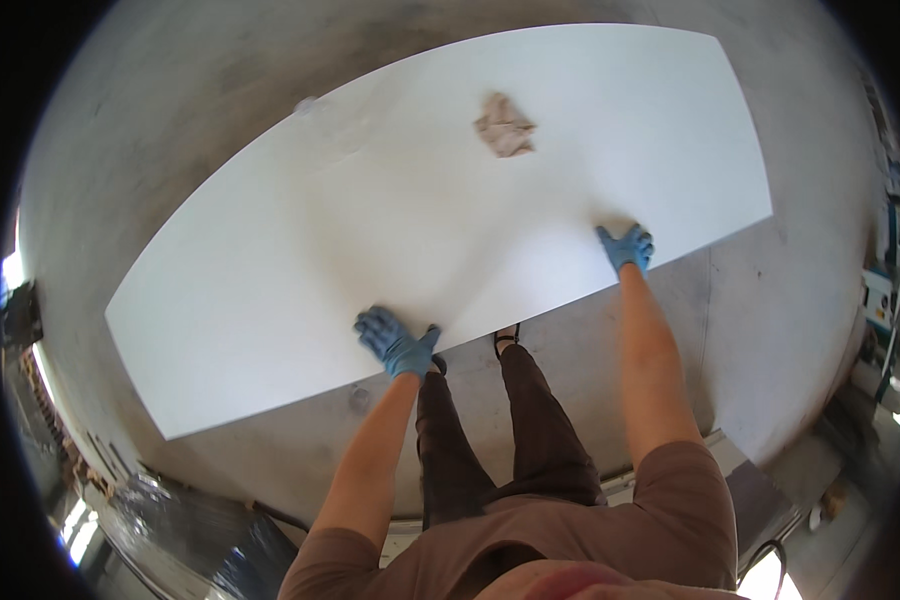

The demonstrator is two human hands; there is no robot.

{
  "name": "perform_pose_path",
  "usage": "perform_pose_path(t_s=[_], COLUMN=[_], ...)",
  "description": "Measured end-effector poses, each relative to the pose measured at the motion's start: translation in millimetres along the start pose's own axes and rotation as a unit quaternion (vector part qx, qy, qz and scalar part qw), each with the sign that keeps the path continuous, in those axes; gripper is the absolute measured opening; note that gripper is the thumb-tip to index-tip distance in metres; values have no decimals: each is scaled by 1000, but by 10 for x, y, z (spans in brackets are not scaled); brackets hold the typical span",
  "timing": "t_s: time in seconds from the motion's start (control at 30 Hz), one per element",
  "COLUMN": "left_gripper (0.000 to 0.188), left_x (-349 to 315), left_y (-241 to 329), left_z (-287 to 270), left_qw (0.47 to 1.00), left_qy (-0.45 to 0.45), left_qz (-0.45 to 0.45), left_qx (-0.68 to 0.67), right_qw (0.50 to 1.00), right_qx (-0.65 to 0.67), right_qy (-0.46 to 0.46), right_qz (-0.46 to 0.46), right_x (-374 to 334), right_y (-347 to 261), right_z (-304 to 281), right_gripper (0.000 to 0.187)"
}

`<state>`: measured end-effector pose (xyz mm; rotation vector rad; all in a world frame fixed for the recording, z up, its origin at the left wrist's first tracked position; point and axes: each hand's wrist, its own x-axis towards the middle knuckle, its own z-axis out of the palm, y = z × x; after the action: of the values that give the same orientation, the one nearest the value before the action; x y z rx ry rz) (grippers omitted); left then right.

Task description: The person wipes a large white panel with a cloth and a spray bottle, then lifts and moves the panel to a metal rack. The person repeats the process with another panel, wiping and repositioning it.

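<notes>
A large white panel spreads out in front of me. My left hand, in a blue glove, lies on it near the close edge, fingers spread. Farther right, my right hand, also in a blue glove, rests on the panel by the same edge with thumb and fingers apart. Neither hand holds anything. A crumpled beige cloth lies on the far part of the panel, out of touch with both hands. Some clear film or tape shows at the far left edge.
Grey concrete floor surrounds the panel. Behind me at the lower left stands a stack wrapped in plastic film. Equipment lines the right rim of the view. My feet are close to the panel's near edge.
</notes>
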<state>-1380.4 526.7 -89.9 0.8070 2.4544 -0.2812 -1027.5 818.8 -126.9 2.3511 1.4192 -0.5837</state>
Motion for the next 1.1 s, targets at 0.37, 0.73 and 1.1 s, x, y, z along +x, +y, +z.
perform_pose_path(t_s=[0.37,0.73,1.1], left_gripper=[92,90,83], left_x=[529,761,317], left_y=[-1542,-7630,-10617], left_z=[-714,-1650,-2281], left_qw=[960,989,945], left_qy=[-102,-29,-20], left_qz=[148,-65,-156], left_qx=[-213,-127,-286], right_qw=[957,957,927], right_qx=[61,76,160], right_qy=[25,-278,-278], right_qz=[-283,-7,-196], right_x=[-3680,-8827,-10913], right_y=[-91,-602,-1842], right_z=[1526,2745,2689], right_gripper=[76,79,66])
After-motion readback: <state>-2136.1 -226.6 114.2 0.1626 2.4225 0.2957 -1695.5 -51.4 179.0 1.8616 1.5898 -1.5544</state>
